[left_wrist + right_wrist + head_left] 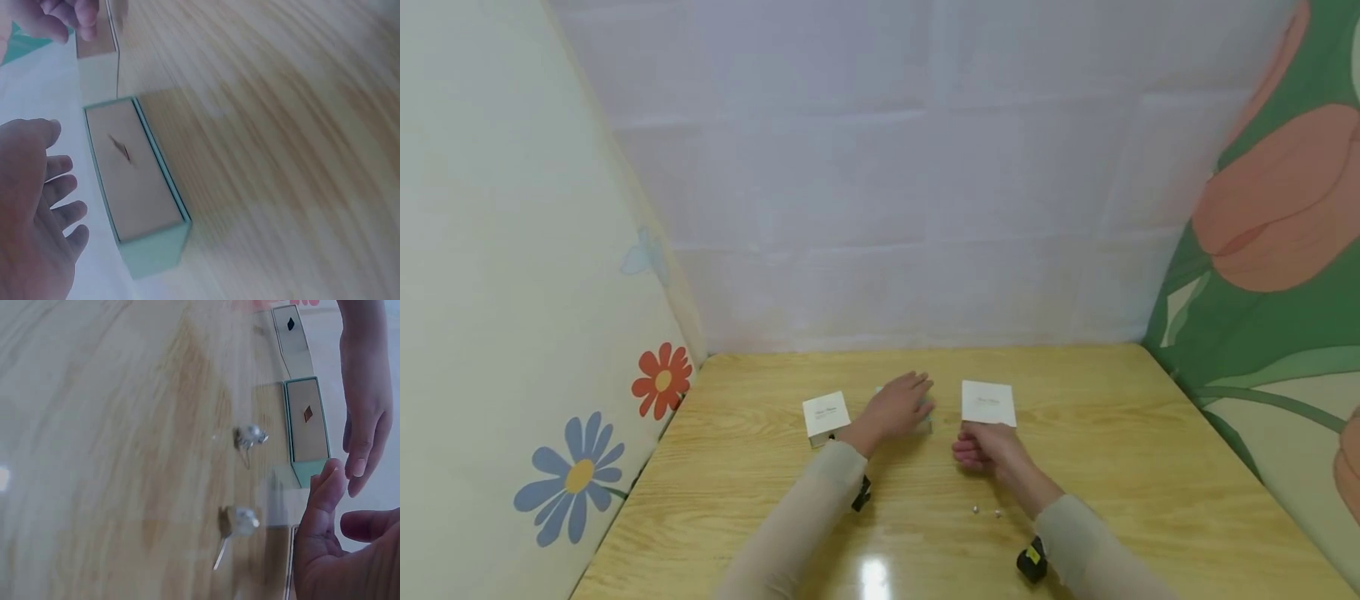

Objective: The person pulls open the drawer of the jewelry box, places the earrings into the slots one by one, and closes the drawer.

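Two tiny silver studs (242, 520) lie nearside of the right hand (991, 448), its hold unclear; the left hand (897, 408), released, is by a mint-green, beige-faced rectangular box (140, 181). Studs likely want light pinching.

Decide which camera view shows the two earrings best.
The right wrist view: both earrings appear large there, one thin pin visible. The head view shows only tiny specks on the table; the left wrist view shows neither.

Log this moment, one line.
left hand: near mint box | right hand: near right white box | two earrings: on table
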`<state>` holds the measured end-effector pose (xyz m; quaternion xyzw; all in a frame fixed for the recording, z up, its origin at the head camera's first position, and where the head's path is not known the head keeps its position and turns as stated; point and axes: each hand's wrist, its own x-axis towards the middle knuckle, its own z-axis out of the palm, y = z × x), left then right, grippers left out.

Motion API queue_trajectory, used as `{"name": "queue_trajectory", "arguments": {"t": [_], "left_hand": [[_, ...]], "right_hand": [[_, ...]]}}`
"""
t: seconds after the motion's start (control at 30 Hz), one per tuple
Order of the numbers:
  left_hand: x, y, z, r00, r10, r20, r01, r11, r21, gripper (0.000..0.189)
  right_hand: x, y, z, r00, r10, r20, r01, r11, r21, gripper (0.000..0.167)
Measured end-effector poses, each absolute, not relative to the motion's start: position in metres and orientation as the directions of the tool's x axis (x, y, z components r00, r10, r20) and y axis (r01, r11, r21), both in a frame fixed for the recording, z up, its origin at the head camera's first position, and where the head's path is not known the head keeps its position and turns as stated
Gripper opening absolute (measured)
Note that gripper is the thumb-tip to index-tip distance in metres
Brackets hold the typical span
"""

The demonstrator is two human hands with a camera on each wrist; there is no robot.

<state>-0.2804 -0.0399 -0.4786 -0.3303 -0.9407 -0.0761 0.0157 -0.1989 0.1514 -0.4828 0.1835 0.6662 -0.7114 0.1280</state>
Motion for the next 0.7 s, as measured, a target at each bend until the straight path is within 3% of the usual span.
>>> {"name": "queue_trajectory", "arguments": {"t": [0.7], "left_hand": [[-0.286, 0.013, -0.480, -0.699, 0.714, 0.015, 0.715, 0.699, 0.026, 0.053]], "right_hand": [[-0.195, 0.178, -0.491, -0.892, 0.088, -0.443, 0.429, -0.140, -0.892, 0.028]]}}
